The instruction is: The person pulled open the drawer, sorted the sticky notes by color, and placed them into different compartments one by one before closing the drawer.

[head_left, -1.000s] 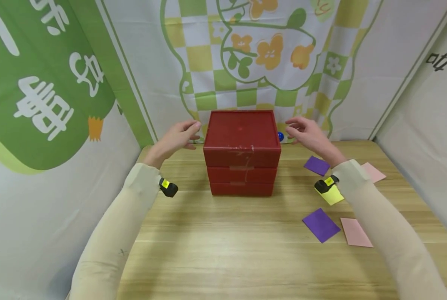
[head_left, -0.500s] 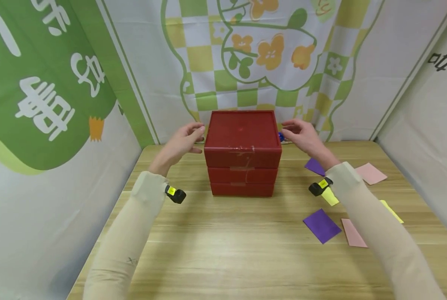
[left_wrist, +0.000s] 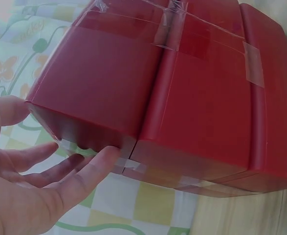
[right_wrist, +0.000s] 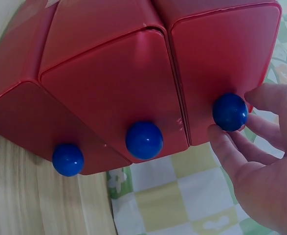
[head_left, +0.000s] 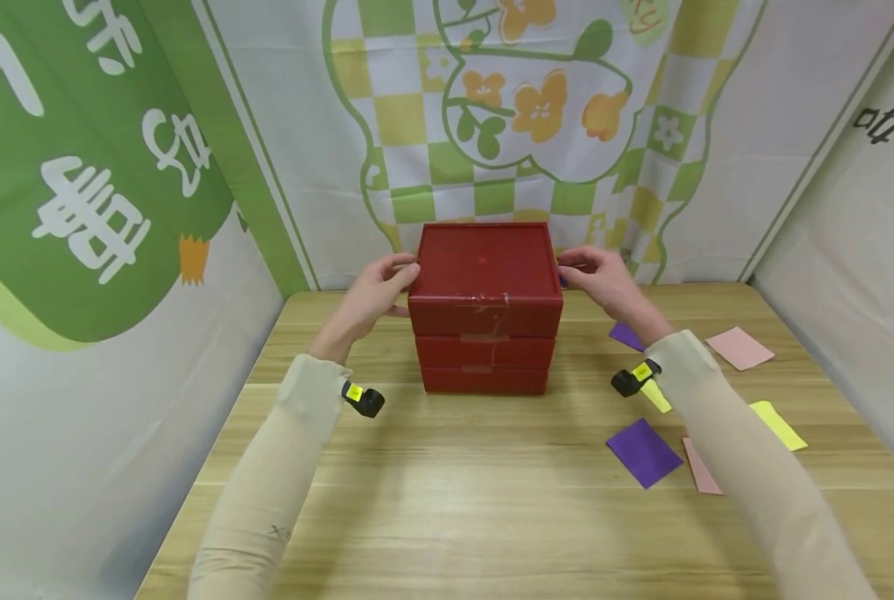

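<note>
A red three-drawer box stands on the table near the back curtain. Round blue knobs stick out of its right side; in the right wrist view I see the bottom knob, middle knob and top knob. My right hand has its thumb and fingers around the top knob, with fingertips at its edges. At the box's left side, my left hand rests its thumb by the top edge, and its fingers reach along that side, fairly straight. The head view mostly hides the top knob behind my right fingers.
Paper squares lie on the right of the wooden table: purple, yellow and pink, some partly under my right arm. Clear tape runs across the drawer seams. A patterned curtain hangs close behind the box.
Both hands have moved inward to the box. My left hand has come up to its left side, and my right fingers have closed around the top blue knob. The box stands where it was.
</note>
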Demonstrator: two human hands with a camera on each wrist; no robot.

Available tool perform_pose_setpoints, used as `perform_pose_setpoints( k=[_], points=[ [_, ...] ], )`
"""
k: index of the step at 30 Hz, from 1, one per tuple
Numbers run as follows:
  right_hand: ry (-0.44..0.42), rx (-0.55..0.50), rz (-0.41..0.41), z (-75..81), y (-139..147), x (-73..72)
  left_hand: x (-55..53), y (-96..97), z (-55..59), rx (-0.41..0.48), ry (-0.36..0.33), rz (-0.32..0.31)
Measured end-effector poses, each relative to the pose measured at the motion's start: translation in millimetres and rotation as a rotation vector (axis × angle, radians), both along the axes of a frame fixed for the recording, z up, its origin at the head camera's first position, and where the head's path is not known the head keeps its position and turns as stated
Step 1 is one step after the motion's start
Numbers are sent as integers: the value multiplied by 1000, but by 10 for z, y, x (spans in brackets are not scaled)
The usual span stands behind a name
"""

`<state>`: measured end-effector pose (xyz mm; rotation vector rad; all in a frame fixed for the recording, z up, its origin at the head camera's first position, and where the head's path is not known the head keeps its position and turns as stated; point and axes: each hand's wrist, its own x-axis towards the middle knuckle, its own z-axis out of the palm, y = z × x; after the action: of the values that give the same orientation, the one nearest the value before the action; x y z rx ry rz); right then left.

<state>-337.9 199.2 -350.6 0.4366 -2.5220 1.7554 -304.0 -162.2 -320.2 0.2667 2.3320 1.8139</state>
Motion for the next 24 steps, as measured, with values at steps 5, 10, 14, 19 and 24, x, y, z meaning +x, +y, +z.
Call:
perform_pose_setpoints(
  k=[5, 10, 14, 19, 24],
  points=[
    [-32, -47, 2, -51, -9, 4, 2, 14, -1, -17, 1, 4],
    [-36, -15, -12, -74, 12, 18, 6, 34, 15, -41, 11, -3],
    [-42, -15, -4, -90, 18, 21, 8, 33, 17, -52, 12, -5],
    [-55, -57, 19, -83, -1, 16, 5, 29, 21, -38, 8, 2],
    [-57, -82, 14, -95, -9, -3, 5, 19, 21, -7, -5, 9]
  ],
)
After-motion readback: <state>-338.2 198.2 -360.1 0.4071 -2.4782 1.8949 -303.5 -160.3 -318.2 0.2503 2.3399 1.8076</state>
